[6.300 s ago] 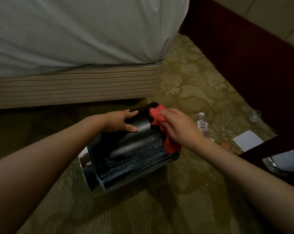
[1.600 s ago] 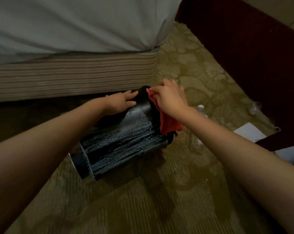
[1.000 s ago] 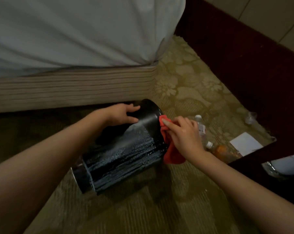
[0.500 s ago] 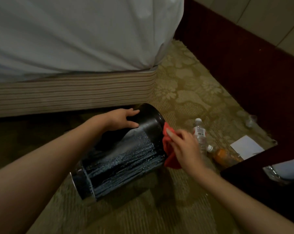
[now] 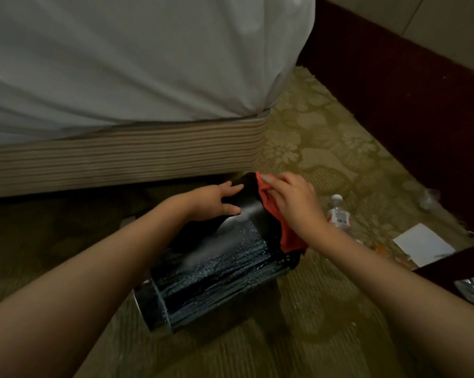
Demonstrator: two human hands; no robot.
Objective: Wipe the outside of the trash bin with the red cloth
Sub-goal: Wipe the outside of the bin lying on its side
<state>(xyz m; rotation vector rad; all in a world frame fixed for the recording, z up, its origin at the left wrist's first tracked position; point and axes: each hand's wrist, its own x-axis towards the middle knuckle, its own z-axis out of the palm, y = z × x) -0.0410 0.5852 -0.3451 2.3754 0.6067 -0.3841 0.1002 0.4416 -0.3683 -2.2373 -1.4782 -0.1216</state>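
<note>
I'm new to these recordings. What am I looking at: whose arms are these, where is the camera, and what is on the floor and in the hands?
There is no machine here. The two bare arms belong to a person, and the single camera is worn on their head, looking forward and down, so you see roughly what they see. A black trash bin lies on its side on the patterned carpet, beside a bed. The left hand rests flat on the bin's side, probably to steady it. The right hand grips a red cloth against the bin's end farther from the camera. On the carpet to the right are a plastic bottle and a white sheet of paper.
</note>
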